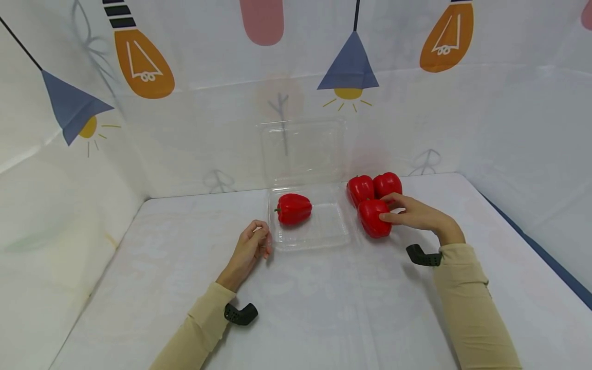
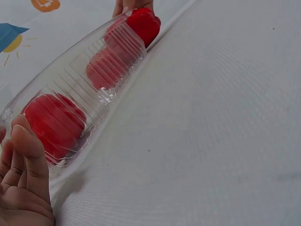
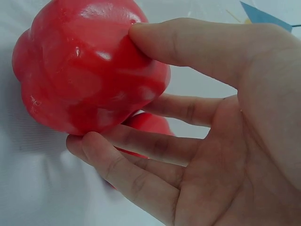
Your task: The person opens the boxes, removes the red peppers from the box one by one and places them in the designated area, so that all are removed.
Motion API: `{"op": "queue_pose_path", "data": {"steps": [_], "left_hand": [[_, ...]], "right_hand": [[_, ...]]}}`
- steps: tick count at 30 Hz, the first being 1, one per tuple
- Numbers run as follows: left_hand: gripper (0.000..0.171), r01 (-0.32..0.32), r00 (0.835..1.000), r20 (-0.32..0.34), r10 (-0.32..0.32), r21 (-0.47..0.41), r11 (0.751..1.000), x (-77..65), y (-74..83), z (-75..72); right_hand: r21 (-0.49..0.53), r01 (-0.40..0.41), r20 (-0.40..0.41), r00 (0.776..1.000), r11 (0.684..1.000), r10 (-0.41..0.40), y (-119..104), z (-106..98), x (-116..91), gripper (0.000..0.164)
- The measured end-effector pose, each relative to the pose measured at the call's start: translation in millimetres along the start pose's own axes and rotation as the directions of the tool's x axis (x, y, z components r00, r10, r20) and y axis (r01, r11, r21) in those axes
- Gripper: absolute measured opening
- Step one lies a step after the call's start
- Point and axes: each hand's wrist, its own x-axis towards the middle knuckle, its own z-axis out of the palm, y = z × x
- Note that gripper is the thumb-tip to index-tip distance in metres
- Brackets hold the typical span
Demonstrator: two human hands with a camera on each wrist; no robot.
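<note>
My right hand (image 1: 413,213) holds a red bell pepper (image 1: 373,220) just right of the clear plastic clamshell box (image 1: 330,241). The right wrist view has the thumb on top of this glossy bell pepper (image 3: 89,70) and fingers beneath it. Two more red bell peppers (image 1: 360,190) sit right behind it. Another bell pepper (image 1: 294,209) lies on its side in the left part of the box, stem to the left. My left hand (image 1: 250,249) is at the box's left edge, fingers loosely bent; its fingertips overlap the box corner in the left wrist view.
The box's clear lid (image 1: 302,154) stands raised at the back, against a white printed curtain (image 1: 208,128). A white cloth covers the table (image 1: 300,308). Black wrist devices (image 1: 240,314) are worn on both forearms, over beige sleeves.
</note>
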Motion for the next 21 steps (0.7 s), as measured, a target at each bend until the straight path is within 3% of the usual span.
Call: {"op": "queue_pose_path", "data": {"steps": [12, 21], "left_hand": [[0.003, -0.025, 0.999, 0.029, 0.026, -0.026, 0.999, 0.8, -0.5, -1.6], [0.007, -0.007, 1.000, 0.018, 0.008, -0.067, 0.998, 2.2, -1.3, -3.0]], "right_hand": [[-0.016, -0.004, 0.007, 1.000, 1.000, 0.004, 1.4, 2.5, 2.3, 0.069], [-0.017, -0.011, 0.007, 1.000, 1.000, 0.011, 1.0, 3.2, 2.3, 0.068]]}}
